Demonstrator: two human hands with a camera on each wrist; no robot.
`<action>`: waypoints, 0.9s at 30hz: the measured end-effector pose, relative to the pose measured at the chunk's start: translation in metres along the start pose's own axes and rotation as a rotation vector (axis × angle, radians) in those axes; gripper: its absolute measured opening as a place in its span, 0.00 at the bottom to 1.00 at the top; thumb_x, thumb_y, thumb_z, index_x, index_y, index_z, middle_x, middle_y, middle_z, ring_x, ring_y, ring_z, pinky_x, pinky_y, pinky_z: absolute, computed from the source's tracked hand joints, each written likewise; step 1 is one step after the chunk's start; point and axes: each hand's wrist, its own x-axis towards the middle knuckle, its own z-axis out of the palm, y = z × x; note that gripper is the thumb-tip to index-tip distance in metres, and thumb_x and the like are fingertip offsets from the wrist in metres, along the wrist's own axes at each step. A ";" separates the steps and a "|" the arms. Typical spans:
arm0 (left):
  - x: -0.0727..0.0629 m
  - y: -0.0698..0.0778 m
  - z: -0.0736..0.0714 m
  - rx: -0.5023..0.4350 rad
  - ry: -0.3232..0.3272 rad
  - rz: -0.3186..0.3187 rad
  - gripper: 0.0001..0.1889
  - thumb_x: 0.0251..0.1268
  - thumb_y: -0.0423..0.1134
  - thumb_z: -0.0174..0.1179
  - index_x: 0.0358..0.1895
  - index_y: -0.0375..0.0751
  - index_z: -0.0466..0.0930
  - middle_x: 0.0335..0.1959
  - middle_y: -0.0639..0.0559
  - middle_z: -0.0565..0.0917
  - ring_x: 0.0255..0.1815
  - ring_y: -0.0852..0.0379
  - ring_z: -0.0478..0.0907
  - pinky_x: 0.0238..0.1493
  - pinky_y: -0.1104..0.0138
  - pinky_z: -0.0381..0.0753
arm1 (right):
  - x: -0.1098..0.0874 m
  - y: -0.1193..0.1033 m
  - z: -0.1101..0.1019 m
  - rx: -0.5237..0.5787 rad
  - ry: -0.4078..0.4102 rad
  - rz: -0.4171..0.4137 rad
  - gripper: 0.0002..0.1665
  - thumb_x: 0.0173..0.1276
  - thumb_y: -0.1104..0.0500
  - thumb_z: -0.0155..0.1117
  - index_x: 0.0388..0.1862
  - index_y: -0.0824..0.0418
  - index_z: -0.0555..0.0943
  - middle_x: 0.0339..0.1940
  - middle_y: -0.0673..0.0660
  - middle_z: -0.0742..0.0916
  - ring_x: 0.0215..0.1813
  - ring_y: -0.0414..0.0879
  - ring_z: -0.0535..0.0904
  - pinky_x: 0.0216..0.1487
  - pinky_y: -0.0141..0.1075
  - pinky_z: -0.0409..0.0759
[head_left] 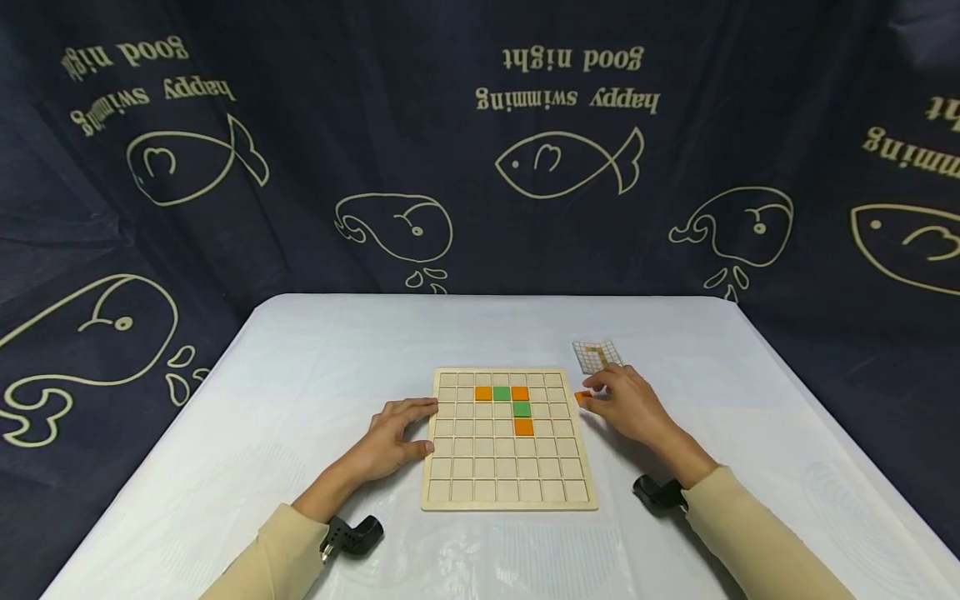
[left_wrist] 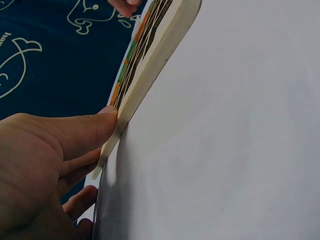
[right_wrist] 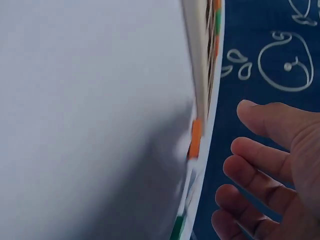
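Note:
A light wooden grid board lies on the table, with several orange and green square tiles set in its upper cells. My left hand rests against the board's left edge, fingers fairly straight and thumb tip on the rim, as the left wrist view also shows. Just off the board's right side lies a loose orange tile. Over it hovers my right hand, its fingers loosely bent and spread with nothing between them in the right wrist view. A green piece lies nearby, hidden under the hand in the head view.
Beyond the right hand is a small pattern card printed with a grid and coloured squares. A white cloth covers the table. Behind the table hangs a dark curtain with fish and whale drawings.

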 end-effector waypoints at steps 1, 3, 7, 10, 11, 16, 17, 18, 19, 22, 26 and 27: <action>0.000 0.000 0.000 0.005 0.002 0.001 0.29 0.57 0.38 0.64 0.64 0.39 0.71 0.69 0.50 0.69 0.68 0.46 0.60 0.61 0.50 0.53 | 0.000 0.004 -0.001 -0.008 0.001 0.010 0.17 0.56 0.55 0.70 0.43 0.60 0.84 0.37 0.55 0.84 0.41 0.49 0.75 0.41 0.43 0.71; 0.000 0.000 0.000 0.007 0.004 0.000 0.29 0.57 0.38 0.64 0.64 0.39 0.71 0.69 0.50 0.69 0.68 0.46 0.60 0.61 0.50 0.53 | 0.001 0.011 -0.004 -0.019 -0.005 0.035 0.17 0.56 0.55 0.70 0.44 0.61 0.84 0.37 0.56 0.84 0.40 0.50 0.74 0.40 0.43 0.70; 0.000 0.000 0.000 0.009 0.003 -0.005 0.29 0.56 0.38 0.64 0.64 0.40 0.71 0.69 0.49 0.69 0.68 0.46 0.59 0.61 0.50 0.53 | 0.003 0.024 -0.009 -0.051 -0.015 0.077 0.19 0.57 0.54 0.69 0.45 0.63 0.84 0.37 0.58 0.83 0.40 0.52 0.74 0.40 0.45 0.70; 0.000 0.000 0.000 0.004 0.003 -0.007 0.29 0.56 0.38 0.65 0.64 0.40 0.71 0.69 0.50 0.69 0.68 0.46 0.59 0.61 0.51 0.53 | 0.003 0.033 -0.011 -0.067 -0.024 0.105 0.20 0.57 0.55 0.69 0.46 0.64 0.83 0.36 0.58 0.83 0.40 0.53 0.74 0.40 0.46 0.69; 0.000 -0.001 0.001 0.008 0.004 -0.004 0.29 0.56 0.38 0.65 0.64 0.40 0.71 0.69 0.49 0.69 0.68 0.46 0.60 0.61 0.51 0.53 | 0.003 0.035 -0.012 -0.068 -0.025 0.113 0.20 0.57 0.55 0.69 0.46 0.65 0.83 0.36 0.58 0.83 0.40 0.53 0.74 0.40 0.46 0.69; 0.001 -0.001 0.001 0.023 0.013 0.011 0.29 0.57 0.39 0.64 0.64 0.40 0.71 0.68 0.49 0.69 0.66 0.46 0.61 0.59 0.52 0.54 | 0.003 0.044 -0.014 -0.069 -0.028 0.143 0.19 0.57 0.56 0.69 0.45 0.66 0.83 0.36 0.61 0.83 0.40 0.54 0.74 0.40 0.46 0.69; 0.001 -0.001 0.001 0.026 0.012 0.012 0.29 0.57 0.39 0.64 0.64 0.40 0.71 0.69 0.49 0.69 0.66 0.46 0.61 0.59 0.52 0.54 | 0.004 0.045 -0.015 -0.069 -0.031 0.149 0.19 0.57 0.56 0.68 0.45 0.67 0.83 0.37 0.61 0.83 0.41 0.55 0.74 0.40 0.46 0.69; 0.001 -0.001 0.001 0.024 0.012 0.010 0.29 0.57 0.39 0.64 0.64 0.40 0.71 0.69 0.49 0.69 0.66 0.46 0.61 0.59 0.52 0.54 | 0.004 0.046 -0.015 -0.072 -0.035 0.154 0.19 0.57 0.56 0.68 0.44 0.67 0.83 0.37 0.61 0.83 0.41 0.55 0.74 0.41 0.47 0.70; 0.001 -0.002 0.001 0.025 0.011 0.009 0.29 0.57 0.39 0.64 0.64 0.40 0.71 0.69 0.49 0.69 0.66 0.46 0.61 0.60 0.51 0.54 | 0.004 0.047 -0.015 -0.074 -0.041 0.159 0.19 0.57 0.57 0.68 0.44 0.67 0.83 0.37 0.62 0.83 0.42 0.56 0.74 0.41 0.48 0.70; 0.001 -0.001 0.001 0.021 0.005 0.002 0.29 0.57 0.40 0.64 0.64 0.40 0.71 0.69 0.50 0.68 0.67 0.46 0.60 0.60 0.51 0.53 | 0.005 0.051 -0.016 -0.085 -0.058 0.174 0.20 0.58 0.56 0.68 0.45 0.68 0.83 0.38 0.63 0.82 0.43 0.57 0.75 0.42 0.50 0.71; 0.000 -0.001 0.001 0.019 0.002 -0.001 0.29 0.57 0.40 0.64 0.64 0.41 0.71 0.69 0.50 0.68 0.67 0.46 0.60 0.60 0.51 0.53 | 0.006 0.057 -0.016 -0.093 -0.074 0.190 0.20 0.58 0.57 0.68 0.45 0.69 0.82 0.39 0.64 0.82 0.43 0.58 0.74 0.43 0.51 0.71; 0.000 -0.001 0.001 0.020 0.001 -0.002 0.29 0.57 0.40 0.64 0.64 0.41 0.70 0.69 0.50 0.68 0.67 0.46 0.60 0.60 0.51 0.53 | 0.006 0.058 -0.016 -0.093 -0.077 0.194 0.20 0.58 0.57 0.68 0.45 0.69 0.82 0.39 0.64 0.82 0.43 0.58 0.74 0.43 0.51 0.71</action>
